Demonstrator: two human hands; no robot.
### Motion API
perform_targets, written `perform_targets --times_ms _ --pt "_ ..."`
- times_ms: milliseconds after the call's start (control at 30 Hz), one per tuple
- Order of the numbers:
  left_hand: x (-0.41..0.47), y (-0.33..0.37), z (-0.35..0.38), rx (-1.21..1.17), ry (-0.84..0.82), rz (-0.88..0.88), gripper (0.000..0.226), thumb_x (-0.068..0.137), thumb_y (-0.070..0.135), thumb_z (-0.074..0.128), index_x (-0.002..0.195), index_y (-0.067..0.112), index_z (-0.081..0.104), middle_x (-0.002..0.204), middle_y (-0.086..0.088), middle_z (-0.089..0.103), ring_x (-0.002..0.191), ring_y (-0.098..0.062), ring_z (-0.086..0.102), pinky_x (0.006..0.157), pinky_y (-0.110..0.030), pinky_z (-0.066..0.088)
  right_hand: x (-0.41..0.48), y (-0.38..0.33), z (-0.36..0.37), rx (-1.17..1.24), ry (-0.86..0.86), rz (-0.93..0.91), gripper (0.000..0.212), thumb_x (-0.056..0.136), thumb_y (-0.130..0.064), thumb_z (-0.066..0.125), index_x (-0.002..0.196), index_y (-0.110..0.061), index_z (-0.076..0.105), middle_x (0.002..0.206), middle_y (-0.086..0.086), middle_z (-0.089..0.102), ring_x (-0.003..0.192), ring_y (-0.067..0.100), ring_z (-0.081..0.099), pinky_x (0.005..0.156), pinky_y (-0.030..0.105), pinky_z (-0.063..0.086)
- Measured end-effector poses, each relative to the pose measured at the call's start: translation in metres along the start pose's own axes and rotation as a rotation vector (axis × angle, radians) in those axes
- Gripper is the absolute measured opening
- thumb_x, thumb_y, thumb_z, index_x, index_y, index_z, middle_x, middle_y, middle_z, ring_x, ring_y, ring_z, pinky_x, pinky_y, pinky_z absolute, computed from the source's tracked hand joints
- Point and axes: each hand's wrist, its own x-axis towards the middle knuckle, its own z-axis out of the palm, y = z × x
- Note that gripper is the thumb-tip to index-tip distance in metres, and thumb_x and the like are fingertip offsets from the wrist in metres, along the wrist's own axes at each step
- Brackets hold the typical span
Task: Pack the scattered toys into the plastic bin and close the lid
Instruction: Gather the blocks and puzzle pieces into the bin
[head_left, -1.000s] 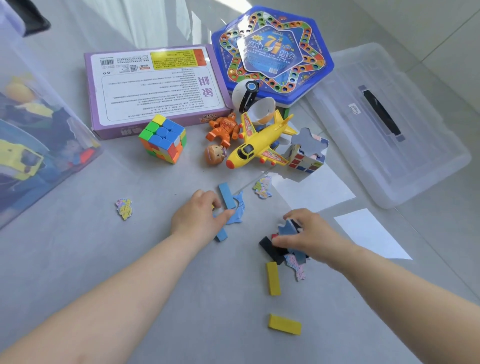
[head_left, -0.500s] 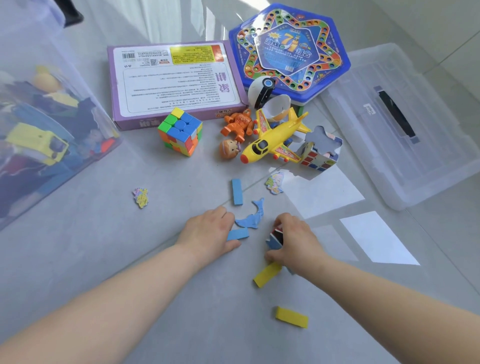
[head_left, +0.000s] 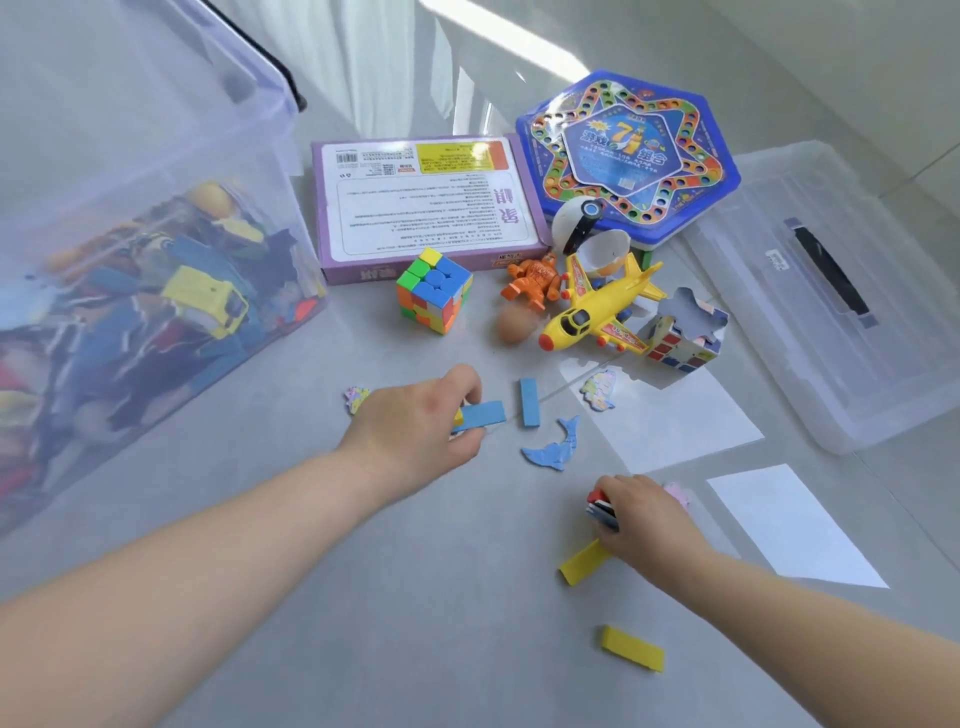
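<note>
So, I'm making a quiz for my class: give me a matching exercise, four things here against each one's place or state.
1. left hand
2. lid
3. toy plane
4. dolphin piece

a. far right on the floor
b. gripping a blue block
c. floor, up-left of the right hand
d. beside the orange figure

Pairs: 1-b, 2-a, 3-d, 4-c

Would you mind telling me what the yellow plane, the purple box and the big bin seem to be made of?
The yellow plane looks like glossy moulded plastic, with bright highlights on its body. The purple box is probably cardboard, with a flat printed face and a slight sheen. The bin is clear plastic: toys show through its wall.
</note>
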Motion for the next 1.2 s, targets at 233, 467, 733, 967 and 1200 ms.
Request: perform_targets --times_ms 233,467,733,967,1200 --pt "-0.034 -0.049 -0.096 0.072 0.485 0.108 0.019 0.072 0.028 0.051 0.083 0.015 0.060 0.069 0.000 0.067 0.055 -0.024 0.064 0.043 -0.022 0.035 0.013 -0.084 -0.084 0.428 0.328 -0.077 0.009 0.083 -0.009 0.057 0.089 -0.001 0.058 0.080 0.014 0.058 0.072 0.022 0.046 0.058 0.027 0.029" --pt "-0.058 -0.104 -0.177 0.124 0.858 -0.250 0.029 0.079 0.021 0.049 0.103 0.009 0.059 0.094 -0.018 0.062 0.084 -0.036 0.060 0.061 -0.036 0.045 0.024 -0.250 -0.214 0.916 0.646 -0.497 0.034 0.079 -0.008 0.062 0.062 -0.029 0.041 0.056 -0.013 0.045 0.043 -0.001 0.047 0.042 0.005 0.034" --pt "-0.050 -0.147 -0.179 -0.147 0.550 -0.544 0.036 0.089 0.029 0.052 0.124 0.019 0.052 0.132 -0.004 0.044 0.117 -0.025 0.047 0.088 -0.030 0.037 0.073 -0.329 -0.205 0.663 0.333 -0.503 0.043 0.082 -0.021 0.064 0.121 -0.011 0.048 0.085 -0.011 0.057 0.092 0.015 0.054 0.071 0.023 0.043" --pt "-0.053 -0.137 -0.172 0.092 0.755 -0.195 0.028 0.083 0.026 0.051 0.101 0.009 0.065 0.106 -0.012 0.063 0.099 -0.030 0.053 0.077 -0.033 0.040 0.061 -0.287 -0.199 0.548 0.471 -0.568 0.037 0.088 -0.007 0.052 0.124 -0.014 0.052 0.118 0.002 0.057 0.097 0.009 0.048 0.093 0.020 0.038" --pt "-0.063 -0.074 -0.086 -0.026 0.517 0.411 0.015 0.075 0.016 0.049 0.079 0.021 0.062 0.064 0.003 0.067 0.063 -0.016 0.060 0.050 -0.025 0.047 0.019 -0.156 -0.129 0.325 0.429 -0.531 0.041 0.082 0.002 0.058 0.121 -0.010 0.056 0.131 0.001 0.048 0.103 0.015 0.046 0.097 0.022 0.033"
